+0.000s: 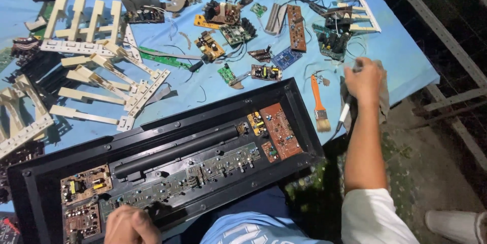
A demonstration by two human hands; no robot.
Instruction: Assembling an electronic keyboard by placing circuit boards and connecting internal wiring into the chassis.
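Both hands worked: left hand (129,225) curled, steadying the black casing (167,158); right hand (364,79) clamped on a grey cloth (383,97); keeping the casing braced seemed wise.

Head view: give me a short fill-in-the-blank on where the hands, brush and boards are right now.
1. The right hand reaches to the table's ____ edge, beside a grey cloth.
2. The paintbrush has an ____ handle.
3. The left hand rests on the open black ____.
4. The largest board inside it is ____ in colour.

Missing words: right; orange; keyboard case; orange-brown
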